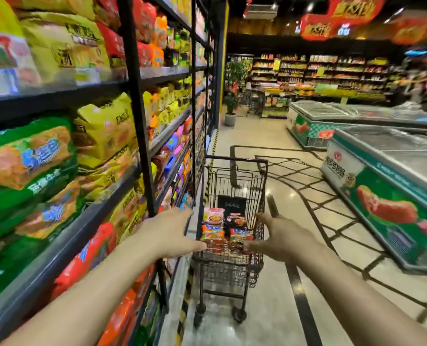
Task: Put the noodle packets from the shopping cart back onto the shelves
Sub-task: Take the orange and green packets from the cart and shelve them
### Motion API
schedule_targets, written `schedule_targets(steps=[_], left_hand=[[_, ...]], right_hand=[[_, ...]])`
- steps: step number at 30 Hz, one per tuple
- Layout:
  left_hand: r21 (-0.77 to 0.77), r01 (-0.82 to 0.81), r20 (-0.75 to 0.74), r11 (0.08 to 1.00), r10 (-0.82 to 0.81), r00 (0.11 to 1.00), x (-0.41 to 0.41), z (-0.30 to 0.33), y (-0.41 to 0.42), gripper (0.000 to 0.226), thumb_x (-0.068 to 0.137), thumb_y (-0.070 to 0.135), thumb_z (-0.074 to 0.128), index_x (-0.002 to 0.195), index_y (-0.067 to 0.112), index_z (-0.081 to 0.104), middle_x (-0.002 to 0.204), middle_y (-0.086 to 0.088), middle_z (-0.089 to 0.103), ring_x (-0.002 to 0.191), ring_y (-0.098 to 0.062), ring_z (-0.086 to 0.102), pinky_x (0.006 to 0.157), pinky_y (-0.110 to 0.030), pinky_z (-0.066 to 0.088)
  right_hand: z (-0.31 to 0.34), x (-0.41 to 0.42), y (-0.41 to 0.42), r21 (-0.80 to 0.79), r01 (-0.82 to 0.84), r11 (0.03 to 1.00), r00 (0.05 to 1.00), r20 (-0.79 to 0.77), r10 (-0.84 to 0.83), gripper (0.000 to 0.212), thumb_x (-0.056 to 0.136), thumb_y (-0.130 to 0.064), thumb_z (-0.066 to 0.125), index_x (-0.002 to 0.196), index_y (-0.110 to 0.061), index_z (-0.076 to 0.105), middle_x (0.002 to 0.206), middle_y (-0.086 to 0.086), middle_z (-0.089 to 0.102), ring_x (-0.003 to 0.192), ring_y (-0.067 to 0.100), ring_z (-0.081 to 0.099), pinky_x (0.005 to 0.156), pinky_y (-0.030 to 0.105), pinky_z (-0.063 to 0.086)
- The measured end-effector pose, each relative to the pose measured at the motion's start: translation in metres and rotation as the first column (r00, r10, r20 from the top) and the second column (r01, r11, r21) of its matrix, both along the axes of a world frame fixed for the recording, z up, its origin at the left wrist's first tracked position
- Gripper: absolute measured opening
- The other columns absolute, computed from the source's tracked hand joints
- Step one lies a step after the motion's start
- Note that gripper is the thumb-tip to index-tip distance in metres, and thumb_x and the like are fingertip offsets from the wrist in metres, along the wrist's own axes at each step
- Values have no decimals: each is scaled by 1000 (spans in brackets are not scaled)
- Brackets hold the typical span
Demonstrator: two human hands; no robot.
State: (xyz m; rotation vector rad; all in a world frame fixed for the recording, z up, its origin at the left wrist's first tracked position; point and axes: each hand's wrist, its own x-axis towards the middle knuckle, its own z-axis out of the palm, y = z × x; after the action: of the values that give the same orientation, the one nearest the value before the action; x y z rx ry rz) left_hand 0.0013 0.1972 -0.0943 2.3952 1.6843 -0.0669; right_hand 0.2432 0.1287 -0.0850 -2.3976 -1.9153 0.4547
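Observation:
A dark wire shopping cart (234, 168) stands in the aisle ahead of me, close to the shelves. Several noodle packets lie in its basket: orange and red ones (215, 237) at the near end, a pink one (213, 216) and a dark one (237, 219) behind. My left hand (168, 233) reaches toward the cart's near left corner, fingers spread and holding nothing. My right hand (282, 237) hovers at the cart's near right side, also spread and empty. The black shelves (137, 101) on my left are packed with yellow, green and red noodle packs.
Chest freezers (387, 186) line the right side of the aisle, one more (314, 121) farther back. A potted plant (231, 106) stands at the end of the shelving. Tiled floor (294, 283) runs between cart and freezers. More shelves fill the far wall.

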Motion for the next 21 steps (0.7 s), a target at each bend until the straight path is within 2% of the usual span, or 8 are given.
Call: schedule_targets(steps=[5,9,14,19,21], left_hand=[[-75,36,16,997,-35,999,18,-27,78,107,70,81,58,157,28,27,161,4,34,146,-21,38,114,-45,40],[-99,54,2,994,-54,999,44,-44,138,108,69,80,60,158,30,26,160,3,36,145,-22,39,114,-45,41],[-111,67,-26,992,-71,997,89,-57,221,99,77,77,62,157,31,25,161,1,34,147,-23,36,114,-42,39],[-148,38,3,988,-38,999,135,-71,316,102,72,79,62,157,38,24,162,2,32,145,-22,39,113,-46,40],[-155,29,-5,988,-30,1000,154,-79,351,99,76,77,61,158,37,21,162,4,30,146,-21,38,112,-44,41]], right_hand=[[-22,19,64,-36,32,999,999,-1,-32,97,79,-76,65,158,-41,22,158,0,43,141,24,46,108,43,46],[-40,47,125,-57,55,997,998,-9,-56,95,76,-76,68,156,-44,26,153,-2,48,135,23,51,101,41,49],[-55,90,219,-80,46,996,999,-5,-46,95,81,-74,65,159,-38,23,158,3,42,142,26,43,110,45,44],[-69,136,326,-119,6,993,1000,-18,-8,96,82,-74,64,160,-36,23,160,4,38,144,29,40,107,44,44],[-76,154,365,-145,-4,989,999,-34,-1,95,83,-72,65,160,-36,22,161,4,36,145,28,39,108,43,43]])
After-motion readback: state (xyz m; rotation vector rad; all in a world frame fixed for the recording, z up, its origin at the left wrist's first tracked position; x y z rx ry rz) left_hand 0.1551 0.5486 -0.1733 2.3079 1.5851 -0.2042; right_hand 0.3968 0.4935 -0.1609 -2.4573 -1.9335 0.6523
